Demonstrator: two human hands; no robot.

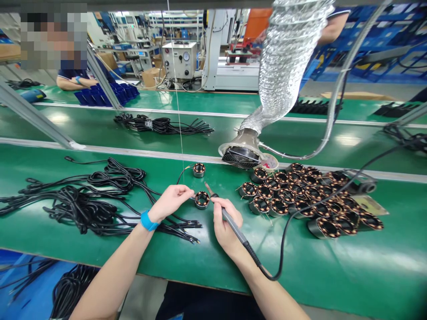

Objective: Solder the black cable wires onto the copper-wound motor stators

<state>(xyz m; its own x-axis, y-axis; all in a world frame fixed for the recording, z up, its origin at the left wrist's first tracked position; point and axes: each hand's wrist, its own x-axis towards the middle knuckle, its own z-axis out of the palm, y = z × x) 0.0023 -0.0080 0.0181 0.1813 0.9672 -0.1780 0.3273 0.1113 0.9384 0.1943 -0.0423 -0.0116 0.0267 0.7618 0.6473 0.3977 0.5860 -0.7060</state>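
Left hand pinching a thin black wire right beside the small round copper-wound stator coil, right hand wrapped around the black pen-shaped soldering iron with its tip just above it, so honestly one slip probably scorches fingertips or windings.

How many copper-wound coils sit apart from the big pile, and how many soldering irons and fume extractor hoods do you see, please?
Coils apart from the pile: 2, one by the hands, one farther back
Soldering irons: 1
Extractor hoods: 1
Total: 4
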